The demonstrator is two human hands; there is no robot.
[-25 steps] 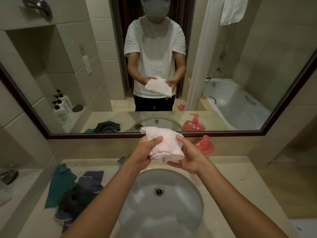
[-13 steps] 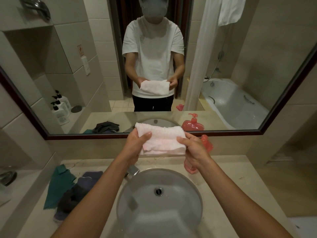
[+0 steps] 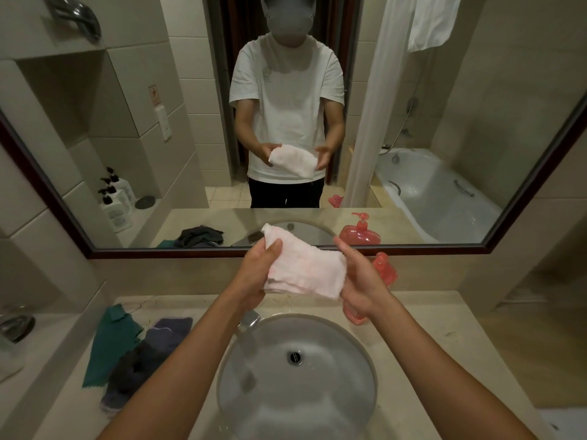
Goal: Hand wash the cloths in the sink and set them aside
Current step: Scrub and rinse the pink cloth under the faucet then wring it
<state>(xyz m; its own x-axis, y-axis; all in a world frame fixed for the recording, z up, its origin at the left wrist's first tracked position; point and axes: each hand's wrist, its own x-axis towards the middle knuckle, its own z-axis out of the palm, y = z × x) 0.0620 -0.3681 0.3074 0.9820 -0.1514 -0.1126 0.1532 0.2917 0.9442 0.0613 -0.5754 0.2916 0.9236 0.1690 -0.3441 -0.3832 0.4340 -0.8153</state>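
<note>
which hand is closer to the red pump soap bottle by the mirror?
Right. The right hand overlaps the red pump soap bottle in view, while the left hand grips the far end of the pale pink cloth.

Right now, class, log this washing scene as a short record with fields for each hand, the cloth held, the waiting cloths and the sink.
left hand: grips the pink cloth's left end
right hand: fingers straight against the cloth's right end
pink cloth: held above the sink
waiting cloths: green and dark, piled on the counter left of the sink
sink: wet, nothing in it
</note>
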